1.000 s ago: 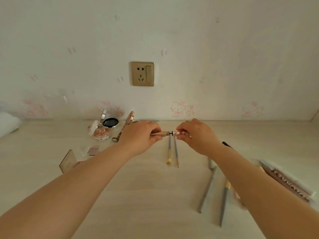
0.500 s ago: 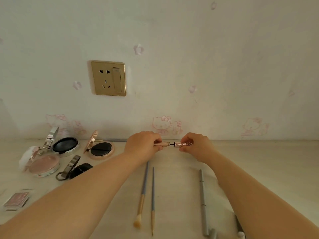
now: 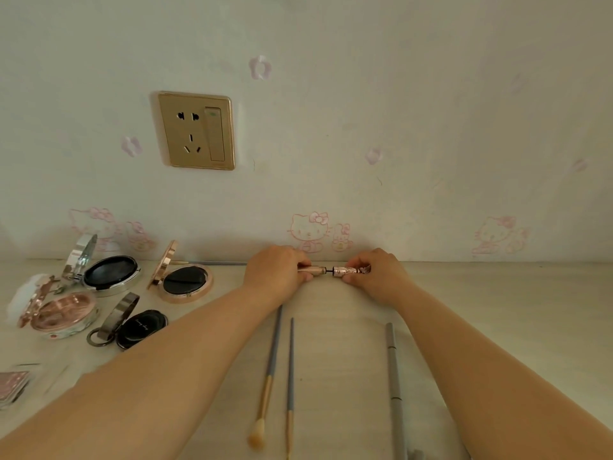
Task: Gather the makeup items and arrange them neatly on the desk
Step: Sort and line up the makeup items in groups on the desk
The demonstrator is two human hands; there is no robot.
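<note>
Head view: slim rose-gold metallic tube [image 3: 351,270], cap [image 3: 311,269], between both hands.

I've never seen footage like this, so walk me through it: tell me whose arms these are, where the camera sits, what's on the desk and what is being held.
There is no machine here. A person wears a wide-angle camera on the head, looking forward and down, so both arms reach in from below. The left hand grips a slim rose-gold cap with a thin dark wand. The right hand pinches the matching patterned tube, near the wall. The two parts are slightly apart. On the pale desk lie four open compacts at the left, two makeup brushes between the arms, and a grey pencil beside the right arm. A gold wall socket sits above.
</note>
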